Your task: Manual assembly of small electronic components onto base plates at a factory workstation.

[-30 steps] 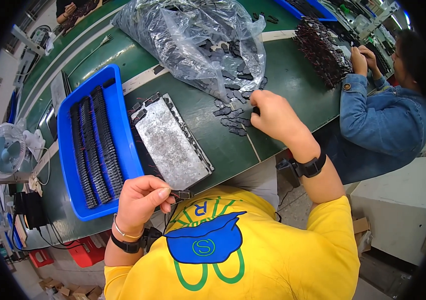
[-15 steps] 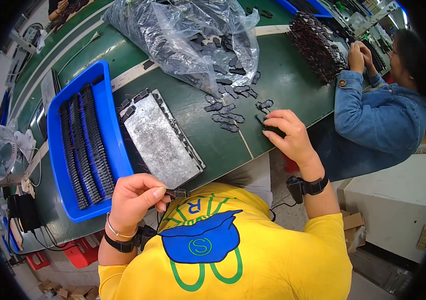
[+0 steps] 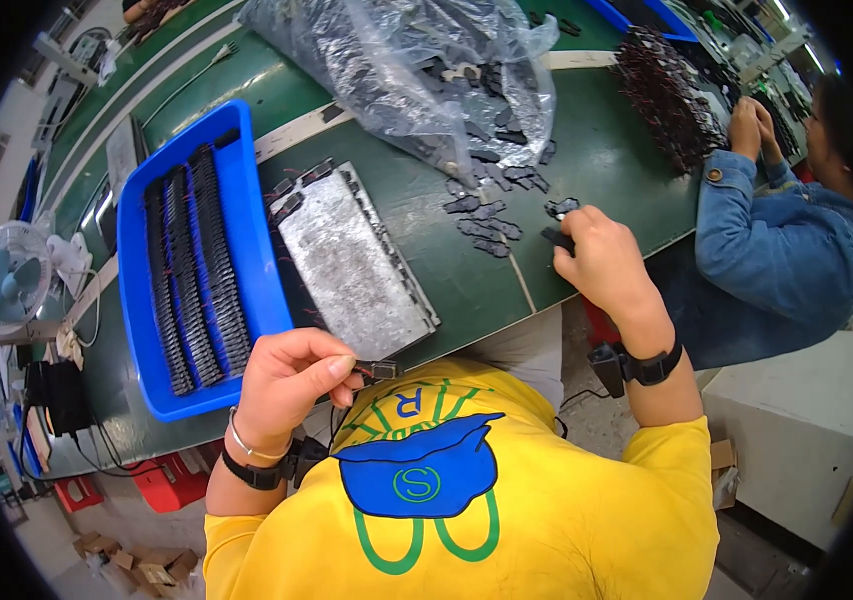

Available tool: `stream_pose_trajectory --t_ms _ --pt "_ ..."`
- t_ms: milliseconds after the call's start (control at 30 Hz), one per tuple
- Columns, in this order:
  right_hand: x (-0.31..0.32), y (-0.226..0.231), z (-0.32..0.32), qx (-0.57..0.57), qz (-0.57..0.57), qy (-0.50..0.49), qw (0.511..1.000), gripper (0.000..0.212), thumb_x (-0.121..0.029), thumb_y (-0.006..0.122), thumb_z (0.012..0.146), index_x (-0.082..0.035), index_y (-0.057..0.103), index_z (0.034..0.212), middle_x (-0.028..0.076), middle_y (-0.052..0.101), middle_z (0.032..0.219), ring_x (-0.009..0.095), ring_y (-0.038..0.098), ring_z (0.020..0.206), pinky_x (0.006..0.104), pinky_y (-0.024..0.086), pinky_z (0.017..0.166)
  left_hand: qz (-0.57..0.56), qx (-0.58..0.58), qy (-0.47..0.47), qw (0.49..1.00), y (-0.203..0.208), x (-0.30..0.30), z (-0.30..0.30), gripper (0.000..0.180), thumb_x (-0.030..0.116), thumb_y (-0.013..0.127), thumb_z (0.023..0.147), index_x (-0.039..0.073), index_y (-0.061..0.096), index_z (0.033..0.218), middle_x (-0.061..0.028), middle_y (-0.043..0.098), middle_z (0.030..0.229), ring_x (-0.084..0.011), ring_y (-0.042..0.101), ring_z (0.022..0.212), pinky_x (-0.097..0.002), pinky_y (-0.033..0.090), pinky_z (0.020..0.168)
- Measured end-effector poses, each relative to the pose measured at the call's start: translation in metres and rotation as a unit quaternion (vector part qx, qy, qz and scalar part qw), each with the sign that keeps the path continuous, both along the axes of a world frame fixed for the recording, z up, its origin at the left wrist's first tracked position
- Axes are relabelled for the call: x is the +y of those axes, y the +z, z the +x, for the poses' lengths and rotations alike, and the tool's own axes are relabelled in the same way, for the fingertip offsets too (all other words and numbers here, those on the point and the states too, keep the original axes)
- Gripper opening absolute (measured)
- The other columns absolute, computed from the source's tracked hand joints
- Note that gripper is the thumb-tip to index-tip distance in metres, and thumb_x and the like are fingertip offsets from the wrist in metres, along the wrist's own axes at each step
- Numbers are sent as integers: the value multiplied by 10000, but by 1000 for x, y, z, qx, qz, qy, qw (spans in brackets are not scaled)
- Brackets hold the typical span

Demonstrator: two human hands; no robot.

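Observation:
Near my chest, my left hand (image 3: 296, 378) pinches a small black rectangular part (image 3: 379, 370) with thin red wires. My right hand (image 3: 606, 258) is at the table's near edge, thumb and fingers closed on a small black piece (image 3: 556, 238). Just beyond its fingertips lies another dark flat piece (image 3: 562, 207). To the left of that hand several flat, irregular black pieces (image 3: 486, 228) are scattered in front of a clear plastic bag (image 3: 396, 90) that holds more of them. A grey metal plate (image 3: 351, 260) rests between my hands and the tray, with small black wired parts along its edges.
On the left a blue tray (image 3: 271, 290) holds rows of black parts. A small fan (image 3: 11, 275) stands further left. A co-worker in a denim jacket (image 3: 781, 245) sits at the right beside a pile of dark wired parts (image 3: 666, 100). The green table (image 3: 586, 130) runs across.
The fingers of my right hand have closed further around the black piece. My left hand keeps its pinch on the wired part. The whole view has shifted a little.

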State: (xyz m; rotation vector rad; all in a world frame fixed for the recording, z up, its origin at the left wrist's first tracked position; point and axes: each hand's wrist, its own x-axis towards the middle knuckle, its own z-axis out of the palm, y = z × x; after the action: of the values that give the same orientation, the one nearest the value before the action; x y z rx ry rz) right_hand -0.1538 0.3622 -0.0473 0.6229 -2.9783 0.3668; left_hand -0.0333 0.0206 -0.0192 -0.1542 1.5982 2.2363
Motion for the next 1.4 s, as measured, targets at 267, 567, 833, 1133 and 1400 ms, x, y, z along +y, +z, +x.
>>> stream_pose_trajectory --t_ms 267,567,833,1133,1400 --pt "2 -5 8 58 60 10 996 186 -18 647 701 10 608 880 168 580 808 350 589 699 402 499 652 -61 -34 10 998 10 5 -4 94 51 632 875 -41 646 880 -116 673 758 -126 627 580 -228 510 531" --pt "-15 12 28 -72 -334 10 940 257 40 666 735 32 627 989 118 578 898 201 537 644 271 460 630 -5 -16 -4 1000 1 5 -4 120 102 634 900 -10 670 922 -61 674 764 -87 625 622 -202 501 547" --pt "-103 42 73 33 -315 296 901 289 49 716 698 19 636 975 176 611 1021 252 633 771 295 520 639 -49 -13 19 999 3 10 -4 128 114 635 902 -7 669 926 -48 667 757 -74 610 622 -196 502 556" --pt "-120 29 76 103 -281 304 905 296 69 703 697 62 629 984 214 654 994 317 681 822 333 565 668 -51 28 46 997 -2 18 1 131 94 610 915 -28 651 941 -89 681 787 -106 643 651 -223 538 593" --pt "-121 29 75 103 -289 292 906 299 73 699 701 65 630 991 204 655 988 316 679 825 340 567 680 1 14 40 999 -8 16 2 147 87 573 937 -38 645 969 -99 685 819 -117 652 683 -239 551 627"
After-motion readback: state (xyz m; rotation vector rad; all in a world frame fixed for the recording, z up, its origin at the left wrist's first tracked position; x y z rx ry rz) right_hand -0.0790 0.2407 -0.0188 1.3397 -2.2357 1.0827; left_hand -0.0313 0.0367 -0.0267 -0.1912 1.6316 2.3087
